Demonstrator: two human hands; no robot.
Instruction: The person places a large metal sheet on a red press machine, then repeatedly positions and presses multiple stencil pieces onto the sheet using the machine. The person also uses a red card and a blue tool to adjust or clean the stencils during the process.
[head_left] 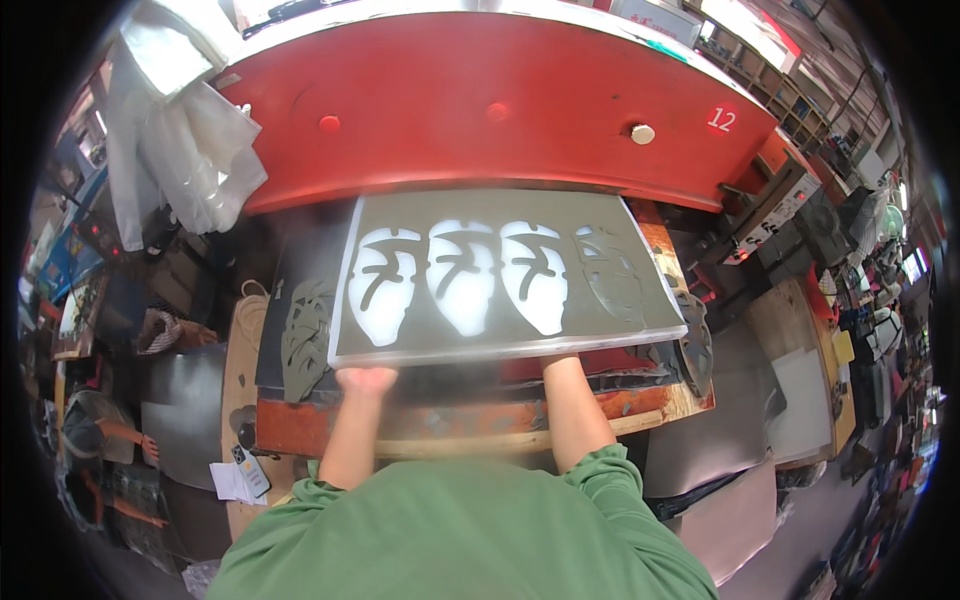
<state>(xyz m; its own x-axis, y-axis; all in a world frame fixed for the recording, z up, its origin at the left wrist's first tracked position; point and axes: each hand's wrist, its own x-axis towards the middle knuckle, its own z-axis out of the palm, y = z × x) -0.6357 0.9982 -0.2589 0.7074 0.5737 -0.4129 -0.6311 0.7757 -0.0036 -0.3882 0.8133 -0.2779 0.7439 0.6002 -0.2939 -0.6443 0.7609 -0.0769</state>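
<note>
A thick white board lies under the red press beam, tilted a little, with a grey-green sheet on top. Three shoe-upper shapes in the sheet show white through; a fourth outline at the right is still mostly grey. My left hand holds the board's near edge from below at its left part. Farther right along the same edge, my right hand grips it too. The board hides the fingers of both hands.
The red press beam spans the far side. Cut grey pieces lie in a stack at the left and another at the right. A phone rests on the left side table. Clear plastic sheeting hangs at upper left.
</note>
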